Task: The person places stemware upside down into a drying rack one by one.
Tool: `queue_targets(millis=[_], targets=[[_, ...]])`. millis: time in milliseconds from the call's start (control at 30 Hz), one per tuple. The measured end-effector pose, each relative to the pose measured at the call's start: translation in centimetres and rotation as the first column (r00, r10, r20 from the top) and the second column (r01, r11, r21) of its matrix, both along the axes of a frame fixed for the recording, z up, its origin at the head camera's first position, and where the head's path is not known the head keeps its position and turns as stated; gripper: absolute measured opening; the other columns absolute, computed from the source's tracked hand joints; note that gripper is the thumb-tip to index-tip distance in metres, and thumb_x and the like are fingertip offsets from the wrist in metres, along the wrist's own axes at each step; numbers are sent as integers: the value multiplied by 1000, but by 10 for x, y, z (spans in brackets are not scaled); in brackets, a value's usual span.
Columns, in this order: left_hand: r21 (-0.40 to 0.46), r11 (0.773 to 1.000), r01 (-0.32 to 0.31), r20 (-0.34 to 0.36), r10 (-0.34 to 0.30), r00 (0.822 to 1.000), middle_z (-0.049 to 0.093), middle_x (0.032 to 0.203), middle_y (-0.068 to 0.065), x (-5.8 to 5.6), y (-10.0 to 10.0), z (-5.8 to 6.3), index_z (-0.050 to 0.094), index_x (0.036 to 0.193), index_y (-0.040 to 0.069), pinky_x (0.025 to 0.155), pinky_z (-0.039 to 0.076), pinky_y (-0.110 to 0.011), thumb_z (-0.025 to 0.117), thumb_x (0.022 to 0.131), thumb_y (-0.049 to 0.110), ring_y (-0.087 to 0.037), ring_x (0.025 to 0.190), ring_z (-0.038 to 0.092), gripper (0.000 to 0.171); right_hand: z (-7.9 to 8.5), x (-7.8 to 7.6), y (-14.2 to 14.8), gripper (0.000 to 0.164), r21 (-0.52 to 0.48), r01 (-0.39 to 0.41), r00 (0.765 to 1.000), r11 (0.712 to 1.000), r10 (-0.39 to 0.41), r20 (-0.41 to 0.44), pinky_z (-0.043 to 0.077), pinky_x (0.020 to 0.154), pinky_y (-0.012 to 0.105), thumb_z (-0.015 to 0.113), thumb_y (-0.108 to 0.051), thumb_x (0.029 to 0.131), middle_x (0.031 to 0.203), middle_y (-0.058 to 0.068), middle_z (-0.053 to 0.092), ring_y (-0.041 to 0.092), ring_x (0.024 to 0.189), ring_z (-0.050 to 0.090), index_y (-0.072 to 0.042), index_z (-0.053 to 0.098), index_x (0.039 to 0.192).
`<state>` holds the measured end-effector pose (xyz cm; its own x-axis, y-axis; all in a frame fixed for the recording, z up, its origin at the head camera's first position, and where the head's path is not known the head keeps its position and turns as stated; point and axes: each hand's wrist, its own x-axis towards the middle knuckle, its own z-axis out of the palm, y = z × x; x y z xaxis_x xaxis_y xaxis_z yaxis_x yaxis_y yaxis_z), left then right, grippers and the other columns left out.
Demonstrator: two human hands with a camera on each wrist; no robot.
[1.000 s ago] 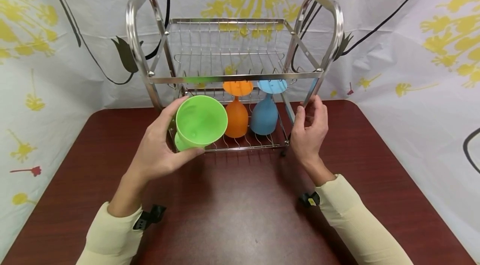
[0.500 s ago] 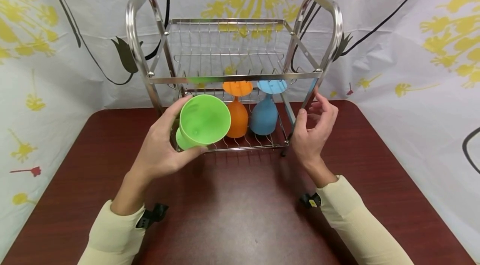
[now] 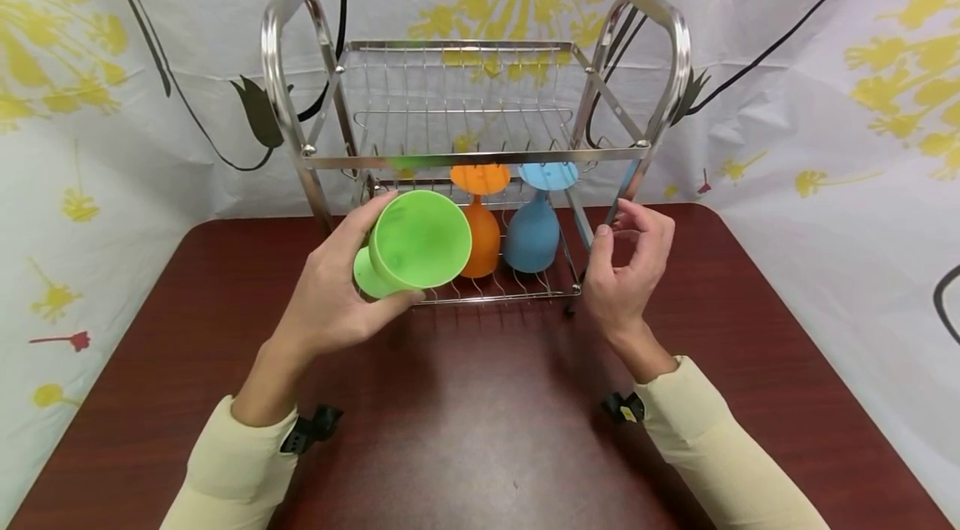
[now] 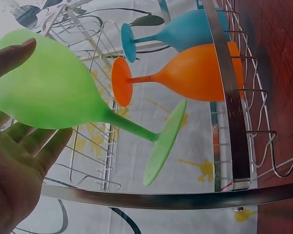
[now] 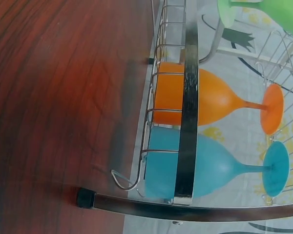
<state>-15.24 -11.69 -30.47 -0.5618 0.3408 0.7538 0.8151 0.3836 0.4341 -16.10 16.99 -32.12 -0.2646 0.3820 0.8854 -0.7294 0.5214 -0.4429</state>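
My left hand (image 3: 330, 288) grips a green plastic goblet (image 3: 423, 240) by its bowl, in front of the rack's left part. Its mouth faces me, and its stem and foot tilt back to the left. In the left wrist view, thumb and fingers lie on either side of the bowl, the foot (image 4: 165, 142) free of the hand. An orange goblet (image 3: 483, 242) and a blue goblet (image 3: 534, 237) stand upside down side by side on the lower shelf. My right hand (image 3: 630, 272) holds nothing, its loosely bent fingers right beside the rack's front right post.
A two-tier metal dish rack (image 3: 472, 157) stands on the dark red table (image 3: 480, 430); its upper wire shelf bears nothing. Curved tube handles (image 3: 273, 55) rise at both ends. A patterned white sheet (image 3: 825, 138) hangs behind and at both sides.
The left hand has moved the green goblet slightly right, so it now overlaps the orange one in the head view. The right hand's fingers have loosened and come away from the rack's post.
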Motion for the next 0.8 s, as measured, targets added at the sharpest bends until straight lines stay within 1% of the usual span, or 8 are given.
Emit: queue_targets(millis=[200, 400, 567, 667, 800], targets=[[-17, 1000, -11, -29, 10, 1000, 54, 139, -12, 0, 2, 0, 43, 143, 3, 98, 48, -41, 87, 62, 18, -28, 119, 56, 93, 1, 2, -1, 23, 2, -46, 999, 999, 46, 10, 49, 77, 23, 52, 13, 81, 94, 35, 50, 35, 85, 52, 18, 57, 103], [-26, 1000, -15, -81, 13, 997, 53, 139, -12, -3, 6, 0, 44, 142, 2, 100, 47, -43, 86, 64, 23, -29, 123, 54, 92, 3, 5, -2, 21, 0, -101, 994, 995, 101, 29, 50, 76, 20, 53, 14, 82, 96, 34, 56, 25, 86, 57, 19, 58, 101], [-29, 999, -21, -128, 17, 992, 54, 138, -14, -5, 9, 0, 46, 141, 0, 101, 47, -44, 86, 62, 22, -30, 124, 54, 91, 3, 6, -2, 20, 5, -160, 986, 987, 159, 42, 48, 74, 20, 52, 14, 82, 94, 36, 57, 24, 85, 58, 22, 56, 100], [-45, 999, -29, -149, 22, 989, 54, 137, -15, -6, 10, -1, 46, 140, 0, 100, 48, -45, 87, 62, 22, -30, 124, 54, 91, -1, 4, -1, 21, 5, -204, 978, 979, 203, 47, 47, 71, 19, 52, 12, 83, 96, 37, 57, 25, 85, 58, 23, 56, 101], [-75, 996, -41, -167, 28, 986, 54, 137, -16, -7, 12, -1, 46, 140, 0, 98, 49, -48, 86, 63, 23, -30, 124, 53, 90, -11, -2, 3, 24, 6, -263, 964, 965, 263, 45, 50, 68, 17, 54, 5, 87, 100, 33, 59, 22, 87, 61, 19, 58, 106]])
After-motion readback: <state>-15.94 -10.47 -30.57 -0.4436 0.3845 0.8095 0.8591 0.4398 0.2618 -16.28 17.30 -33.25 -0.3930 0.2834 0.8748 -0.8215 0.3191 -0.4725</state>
